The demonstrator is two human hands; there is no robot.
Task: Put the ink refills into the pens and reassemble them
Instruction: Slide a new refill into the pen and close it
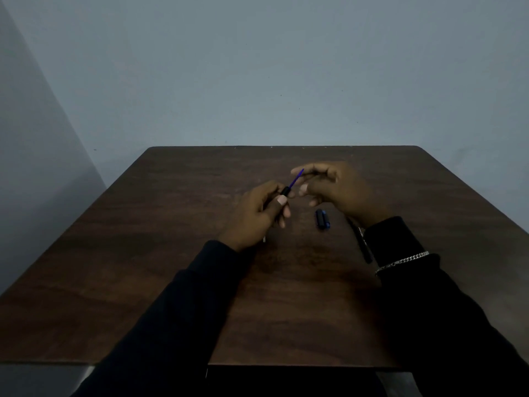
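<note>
My left hand (pixel 257 214) grips a black pen barrel (pixel 284 191) above the middle of the dark wooden table (pixel 171 253). A thin blue ink refill (pixel 296 179) sticks up and to the right out of the barrel's open end. My right hand (pixel 332 187) pinches the refill's upper end between thumb and forefinger. A small white tip shows below my left hand. Two dark pen caps (pixel 323 219), one with a blue edge, lie on the table between my hands. Another black pen (pixel 362 242) lies partly hidden under my right wrist.
A bare grey wall stands right behind the table's far edge. My dark sleeves cover the near middle of the table, and a silver chain bracelet (pixel 400 260) sits on my right wrist.
</note>
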